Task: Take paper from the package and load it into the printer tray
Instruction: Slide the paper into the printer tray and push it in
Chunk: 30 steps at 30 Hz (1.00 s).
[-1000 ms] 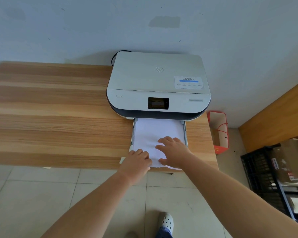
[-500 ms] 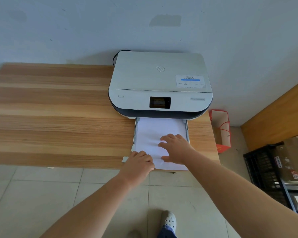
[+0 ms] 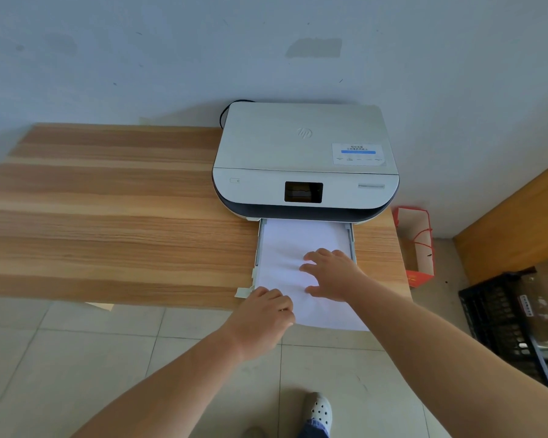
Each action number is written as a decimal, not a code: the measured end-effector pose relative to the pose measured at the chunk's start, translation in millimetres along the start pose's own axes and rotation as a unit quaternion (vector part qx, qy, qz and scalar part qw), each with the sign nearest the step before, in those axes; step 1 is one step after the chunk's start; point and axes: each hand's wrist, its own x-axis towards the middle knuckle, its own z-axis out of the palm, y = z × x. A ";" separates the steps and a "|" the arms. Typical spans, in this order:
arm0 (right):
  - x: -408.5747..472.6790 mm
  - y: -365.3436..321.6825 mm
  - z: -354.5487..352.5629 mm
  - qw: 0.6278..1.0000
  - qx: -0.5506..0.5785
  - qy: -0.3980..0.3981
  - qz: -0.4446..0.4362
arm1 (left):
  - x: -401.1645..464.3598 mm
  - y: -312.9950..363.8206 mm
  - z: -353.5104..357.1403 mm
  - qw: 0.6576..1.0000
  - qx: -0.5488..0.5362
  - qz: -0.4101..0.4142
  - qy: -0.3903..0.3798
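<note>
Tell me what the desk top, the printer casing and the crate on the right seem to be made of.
Desk top: wood or wood-look laminate, matte, with striped grain bands. Printer casing: smooth white plastic, by its moulded curves and soft sheen, with a dark band below. Crate: black plastic, probably, given its moulded lattice wall.

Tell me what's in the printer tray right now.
A white paper stack lies in the tray, overhanging the table edge. The right hand presses flat on it; the left hand grips its corner. The tray floor is covered.

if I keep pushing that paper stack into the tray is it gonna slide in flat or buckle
Probably floppy: the paper stack overhangs the table edge and looks faintly rippled beside the right hand. Likely slides easily along the tray rails, though uneven pushing may buckle it.
</note>
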 end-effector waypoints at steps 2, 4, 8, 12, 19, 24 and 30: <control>-1.0 -0.8 -0.9 1.000 -0.002 -0.003 0.002 | -0.8 1.0 -2.8 1.000 -0.012 -0.005 0.021; -2.4 -1.8 -1.8 1.000 -0.005 -0.007 0.006 | -1.7 2.8 -6.8 0.999 -0.030 -0.018 0.040; -9.0 -4.0 -3.6 1.000 0.001 -0.014 0.015 | -5.0 8.0 -11.6 0.996 -0.058 -0.045 0.048; -20.2 -3.1 -5.5 0.999 0.017 -0.020 0.032 | -5.8 10.8 -14.3 0.994 -0.068 -0.065 0.051; -33.9 -3.8 -5.6 0.998 0.002 -0.019 0.061 | -10.7 20.2 -29.0 0.995 -0.070 -0.055 0.054; -29.8 -10.6 0.0 0.996 -0.028 -0.020 0.080 | -16.5 21.3 -30.9 0.993 -0.081 -0.071 0.048; -29.7 -8.3 5.3 0.994 -0.041 -0.015 0.100 | -25.8 24.1 -39.5 0.989 -0.102 -0.094 0.052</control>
